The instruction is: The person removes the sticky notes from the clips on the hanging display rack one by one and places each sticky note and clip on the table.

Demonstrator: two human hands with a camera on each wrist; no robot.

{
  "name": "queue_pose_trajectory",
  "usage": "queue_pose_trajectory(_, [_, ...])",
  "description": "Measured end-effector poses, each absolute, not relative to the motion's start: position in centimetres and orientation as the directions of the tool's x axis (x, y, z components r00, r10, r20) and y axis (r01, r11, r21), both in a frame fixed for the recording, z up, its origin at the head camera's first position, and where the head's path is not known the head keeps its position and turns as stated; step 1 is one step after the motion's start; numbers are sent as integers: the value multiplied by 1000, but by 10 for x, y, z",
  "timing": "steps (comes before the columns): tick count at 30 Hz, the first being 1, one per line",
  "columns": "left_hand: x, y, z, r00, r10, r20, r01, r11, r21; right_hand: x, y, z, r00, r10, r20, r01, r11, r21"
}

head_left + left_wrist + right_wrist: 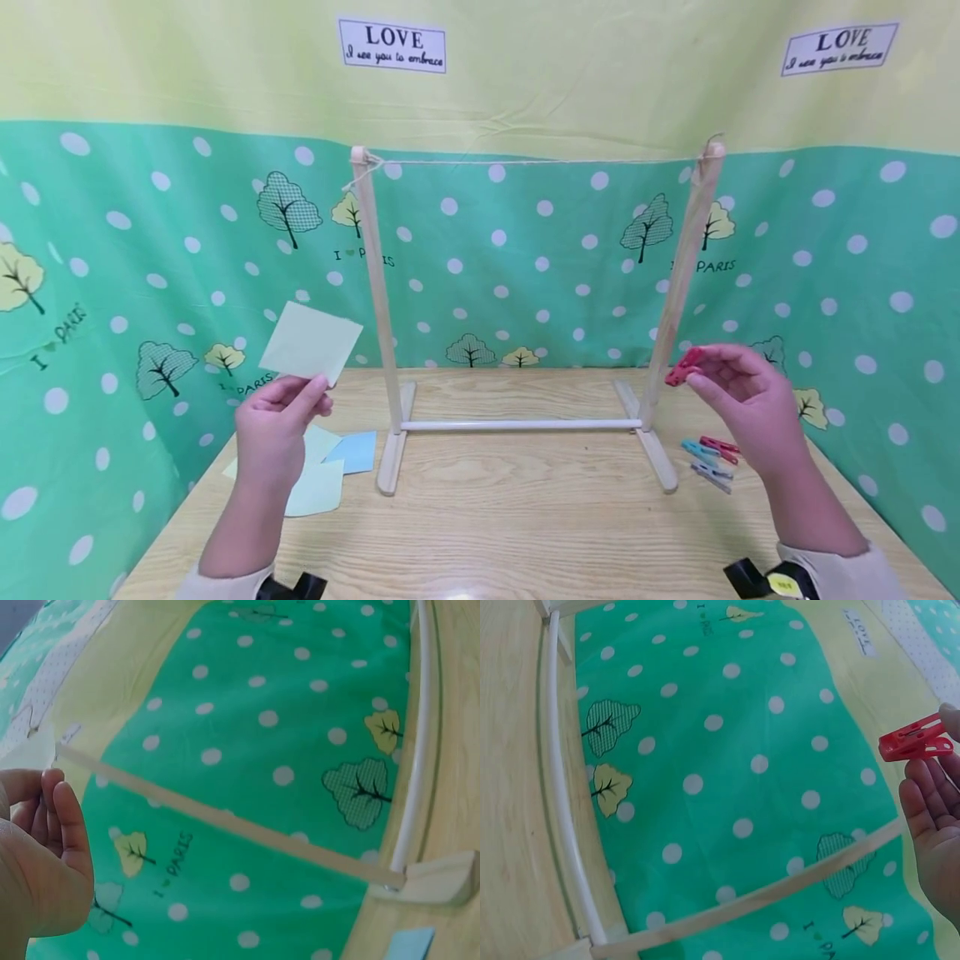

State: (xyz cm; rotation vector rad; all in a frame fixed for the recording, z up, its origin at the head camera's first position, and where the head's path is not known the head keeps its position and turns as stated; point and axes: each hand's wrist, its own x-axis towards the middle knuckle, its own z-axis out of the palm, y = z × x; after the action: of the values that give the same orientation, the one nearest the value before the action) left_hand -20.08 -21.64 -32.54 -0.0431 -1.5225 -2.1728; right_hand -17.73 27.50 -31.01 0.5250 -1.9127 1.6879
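My left hand (276,429) pinches a pale green square of paper (311,340) between thumb and fingers, raised to the left of the wooden frame. Only a pale sliver of that paper (34,752) shows in the left wrist view. On the other side, my right hand (750,404) holds a red clothespin (683,367) by its handle end, near the frame's right post. The clothespin's jaws look shut in the right wrist view, with nothing between them. A thin string (540,162) runs between the tops of the two posts, and nothing hangs from it.
The wooden frame has a left post (378,283), a right post (686,275) and a white lower bar (521,425). Blue paper (356,451) and pale green sheets (315,490) lie at left on the table. Several clothespins (701,452) lie at right. A patterned curtain (495,250) stands behind.
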Motion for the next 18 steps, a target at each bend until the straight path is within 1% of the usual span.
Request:
queue_pose_trajectory(3, [-196,-226,-334,-882,-383,273,385,-256,887,-175,284,-318,-790,83,608,-597,121,-793])
queue_pose_trajectory(11, [-185,-248,-363,-907,-384,173,309,-327,893,-168,307,-341,-805,160,571,-562,104,-821])
queue_pose_trajectory(15, [-182,-259,-375,-916,-373,150,278,-318,906,-164,317,-352,-795,194,574,-570,84,-818])
queue_pose_trajectory(18, [-179,-268,-378,-918,-373,136,255,-292,922,-161,323,-360,-806,205,555,-555,66,-829])
